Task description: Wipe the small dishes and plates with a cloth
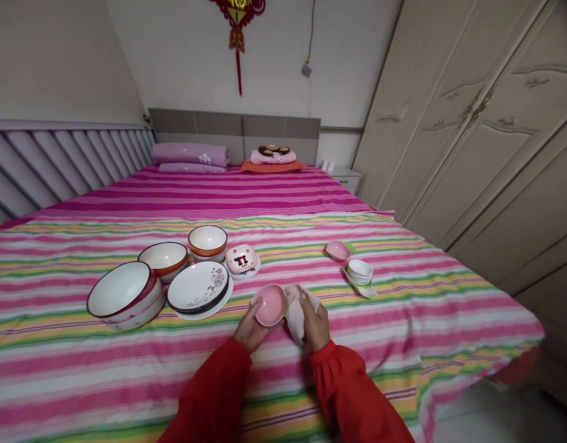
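My left hand (252, 329) grips a small pink bowl (270, 305) by its left side, its inside turned up toward me. A pale cloth (294, 312) is bunched in my right hand (316, 323), and it touches the bowl's right edge. A bit of green shows between bowl and cloth. To the right lies another pink bowl (339, 250) with a green part at its side. Near it, a stack of small white dishes (360, 271) sits on a green and white dish (364, 289).
On the left stand several large bowls (120, 289), a stack of flowered plates (195, 287) and a square cartoon dish (241, 258) on a plate. All rest on a striped bed sheet (283, 394). Folded bedding (191, 154) lies by the headboard; a wardrobe (468, 123) lines the right.
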A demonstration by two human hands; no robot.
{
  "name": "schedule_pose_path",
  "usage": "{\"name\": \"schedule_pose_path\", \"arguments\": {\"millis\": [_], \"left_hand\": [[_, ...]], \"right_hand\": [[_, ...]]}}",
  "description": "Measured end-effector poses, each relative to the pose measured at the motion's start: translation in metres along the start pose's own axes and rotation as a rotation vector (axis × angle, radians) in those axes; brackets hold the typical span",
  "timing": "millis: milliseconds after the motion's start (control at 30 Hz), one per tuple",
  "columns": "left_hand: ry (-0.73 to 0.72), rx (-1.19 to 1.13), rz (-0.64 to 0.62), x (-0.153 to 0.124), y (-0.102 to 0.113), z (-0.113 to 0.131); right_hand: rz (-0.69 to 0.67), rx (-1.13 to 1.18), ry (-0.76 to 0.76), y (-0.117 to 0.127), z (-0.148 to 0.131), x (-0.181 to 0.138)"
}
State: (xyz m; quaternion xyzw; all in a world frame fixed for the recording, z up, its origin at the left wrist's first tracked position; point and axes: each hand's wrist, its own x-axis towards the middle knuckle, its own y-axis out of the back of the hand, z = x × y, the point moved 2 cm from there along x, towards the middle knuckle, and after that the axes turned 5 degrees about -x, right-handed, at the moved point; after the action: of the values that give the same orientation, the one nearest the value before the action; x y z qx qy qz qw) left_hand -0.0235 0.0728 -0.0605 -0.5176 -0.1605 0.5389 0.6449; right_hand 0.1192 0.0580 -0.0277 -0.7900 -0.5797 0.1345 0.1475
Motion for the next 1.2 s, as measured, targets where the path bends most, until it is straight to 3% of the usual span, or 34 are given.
{"name": "schedule_pose_path", "arguments": {"millis": [100, 300, 433, 533, 700, 867, 967, 1067, 1200], "left_hand": [[0.021, 0.0, 0.064, 0.0, 0.001, 0.001], [0.052, 0.008, -0.012, 0.003, 0.004, -0.002], [0.043, 0.073, -0.075, 0.004, 0.004, -0.005], [0.025, 0.134, -0.116, -0.001, -0.001, -0.007], [0.033, 0.2, -0.15, -0.008, -0.007, -0.01], [0.023, 0.22, -0.136, -0.008, -0.004, -0.01], [-0.017, 0.203, -0.13, -0.005, -0.002, -0.009], [0.033, 0.228, -0.076, -0.006, -0.001, -0.01], [0.076, 0.259, -0.086, -0.012, -0.007, -0.012]], "right_hand": [[0.023, 0.041, 0.076, 0.001, -0.012, -0.003], [-0.308, -0.061, 0.102, -0.012, -0.003, -0.03], [-0.317, -0.181, 0.193, -0.022, -0.002, -0.035], [-0.311, -0.179, 0.115, -0.025, -0.006, -0.024], [-0.418, -0.124, -0.065, -0.031, -0.014, -0.006], [-0.496, -0.036, -0.035, -0.041, -0.02, -0.008], [-0.446, 0.032, -0.035, -0.042, -0.014, -0.007], [-0.264, 0.091, -0.067, -0.038, 0.0, -0.002], [-0.169, 0.024, -0.016, -0.029, 0.016, 0.005]]}}
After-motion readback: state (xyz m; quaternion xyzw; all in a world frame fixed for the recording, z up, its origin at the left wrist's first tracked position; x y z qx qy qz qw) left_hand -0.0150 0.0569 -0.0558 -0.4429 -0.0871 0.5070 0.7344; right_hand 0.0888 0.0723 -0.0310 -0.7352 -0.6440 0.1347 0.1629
